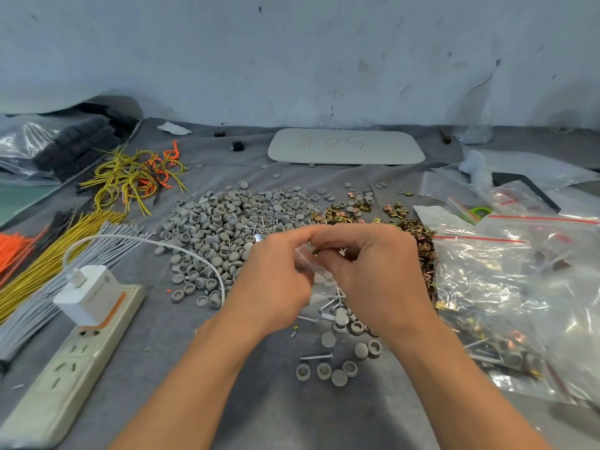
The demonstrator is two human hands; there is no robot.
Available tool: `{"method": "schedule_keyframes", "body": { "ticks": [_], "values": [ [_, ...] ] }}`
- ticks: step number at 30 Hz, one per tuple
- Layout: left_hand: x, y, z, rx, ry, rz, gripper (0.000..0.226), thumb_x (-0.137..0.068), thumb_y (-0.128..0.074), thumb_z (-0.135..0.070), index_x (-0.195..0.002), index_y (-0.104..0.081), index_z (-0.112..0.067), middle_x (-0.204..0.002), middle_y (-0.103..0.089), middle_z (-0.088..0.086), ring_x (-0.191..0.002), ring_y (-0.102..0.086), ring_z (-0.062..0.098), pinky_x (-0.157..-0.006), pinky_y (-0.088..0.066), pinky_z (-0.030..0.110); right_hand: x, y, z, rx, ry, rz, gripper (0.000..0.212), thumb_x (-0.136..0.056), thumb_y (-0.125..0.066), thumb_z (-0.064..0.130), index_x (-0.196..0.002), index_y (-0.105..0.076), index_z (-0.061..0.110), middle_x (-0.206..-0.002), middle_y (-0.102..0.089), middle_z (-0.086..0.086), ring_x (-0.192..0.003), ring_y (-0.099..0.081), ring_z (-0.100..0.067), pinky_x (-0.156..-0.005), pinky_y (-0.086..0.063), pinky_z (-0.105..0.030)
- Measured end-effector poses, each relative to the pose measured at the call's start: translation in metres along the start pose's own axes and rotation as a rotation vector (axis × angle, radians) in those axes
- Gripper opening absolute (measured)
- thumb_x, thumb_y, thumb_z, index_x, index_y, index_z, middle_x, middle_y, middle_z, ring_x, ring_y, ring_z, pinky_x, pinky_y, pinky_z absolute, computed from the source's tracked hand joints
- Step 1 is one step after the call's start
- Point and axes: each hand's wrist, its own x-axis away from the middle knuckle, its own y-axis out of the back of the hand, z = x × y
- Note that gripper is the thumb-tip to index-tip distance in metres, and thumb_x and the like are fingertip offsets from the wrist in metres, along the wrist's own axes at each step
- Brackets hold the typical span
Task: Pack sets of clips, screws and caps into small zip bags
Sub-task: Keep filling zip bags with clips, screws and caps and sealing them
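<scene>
— What sits left of the heap of grey caps (233,228)?

— A power strip (65,368) with a white charger (89,295) plugged into it. Behind that are wire bundles (52,254) in yellow, grey and orange.

— And the person's hands?

— Both are just right of the heap, at its near edge. The left hand (276,274) has its fingers curled, with thumb and forefinger pinching the side of a small zip bag (313,277) of clear plastic. The right hand (376,264) is curled too, its fingertips closed on the bag's top edge. Small brass bits glint there, but it is unclear whether they are inside the bag.

— Any loose parts?

— Screws (328,308) and a few caps lie scattered under the hands, nearer the person than the heap. To the right, the brass clips (418,237) form a pile that runs into the heap's edge.

— Containers?

— Well right of the heap lie large zip bags (506,303) with red seal stripes, holding brass and grey parts.

— Any writing?

— Behind the heap, a white tray (345,147) carries red handwriting, seen inverted. It seems to read "50"; the rest is illegible.
</scene>
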Motion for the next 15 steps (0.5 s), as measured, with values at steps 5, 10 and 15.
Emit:
{"method": "schedule_keyframes", "body": {
  "ticks": [5, 10, 15],
  "values": [
    [0.000, 0.001, 0.002, 0.074, 0.060, 0.000, 0.062, -0.084, -0.069, -0.001, -0.129, -0.066, -0.044, -0.061, -0.069, -0.017, -0.042, -0.043, 0.003, -0.044, -0.037, 0.016, -0.006, 0.007, -0.007, -0.091, -0.148, 0.091, 0.016, -0.075, -0.090, 0.011, -0.076, -0.083, 0.025, -0.068, -0.075, 0.017, -0.062, -0.070, 0.001, -0.060, -0.051, -0.011],
    [-0.001, 0.004, 0.002, 0.226, 0.091, 0.032, 0.060, -0.085, -0.071, 0.006, -0.130, -0.068, -0.034, -0.071, -0.075, -0.017, -0.046, -0.046, 0.005, -0.045, -0.040, 0.021, -0.007, 0.010, -0.010, -0.084, -0.195, 0.197, 0.010, -0.080, -0.089, 0.024, -0.080, -0.085, 0.034, -0.066, -0.074, 0.016, -0.062, -0.070, -0.003, -0.062, -0.057, -0.024],
    [-0.001, 0.008, -0.001, 0.452, 0.140, -0.011, 0.050, -0.084, -0.075, 0.008, -0.119, -0.073, -0.029, -0.084, -0.080, -0.002, -0.075, -0.069, 0.014, -0.074, -0.059, 0.029, -0.008, 0.014, -0.008, -0.037, -0.095, 0.321, 0.021, -0.097, -0.071, 0.023, -0.101, -0.083, 0.041, -0.080, -0.075, 0.028, -0.059, -0.063, 0.004, -0.059, -0.047, -0.014]
  ]
}}
